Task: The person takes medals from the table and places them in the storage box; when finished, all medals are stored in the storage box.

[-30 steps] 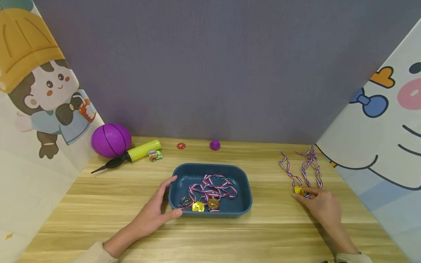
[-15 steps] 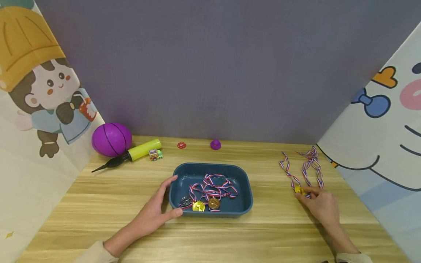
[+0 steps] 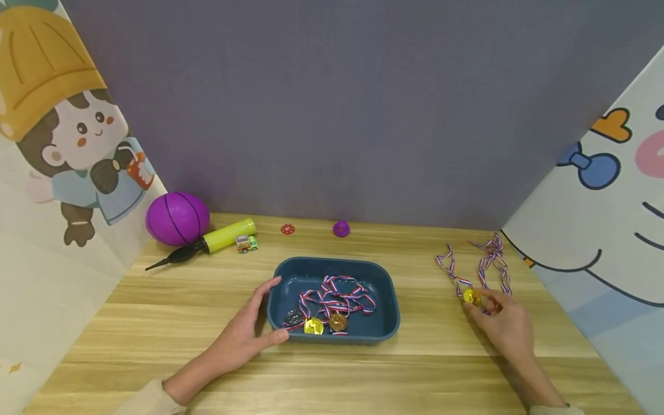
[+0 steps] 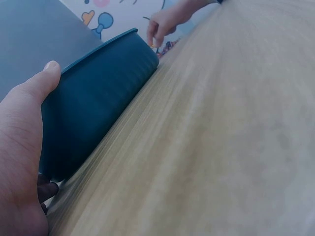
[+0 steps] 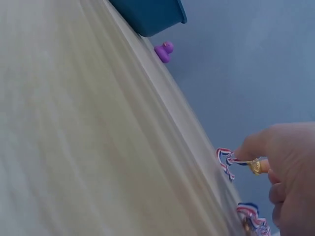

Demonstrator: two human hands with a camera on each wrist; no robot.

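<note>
My left hand (image 3: 240, 331) holds the left end of a dark blue plastic tub (image 3: 388, 294), thumb at its front wall and fingers at its left side. Inside the tub lie a gold medal (image 3: 313, 326), a bronze-coloured medal (image 3: 338, 322), a dark silver medal (image 3: 293, 318) and their red, white and blue ribbons (image 3: 332, 302). At the right, my right hand (image 3: 503, 328) pinches another gold medal (image 5: 255, 166) between thumb and fingers, just above the table. Its striped ribbon (image 3: 450, 268) trails away behind it. More striped ribbon (image 3: 493, 265) lies beyond the right hand, partly hidden by it.
At the back left are a purple ball (image 3: 178, 219), a yellow and black hand pump (image 3: 228, 236) and a small toy truck (image 3: 246, 243). A red chip (image 3: 287, 229) and a purple rubber duck (image 5: 164, 51) sit behind the tub. Upright panels border the wooden table (image 3: 342, 380).
The right hand has lifted the gold medal slightly, and its ribbon has shifted a little with it. The left hand stays on the tub. The head view has turned slightly.
</note>
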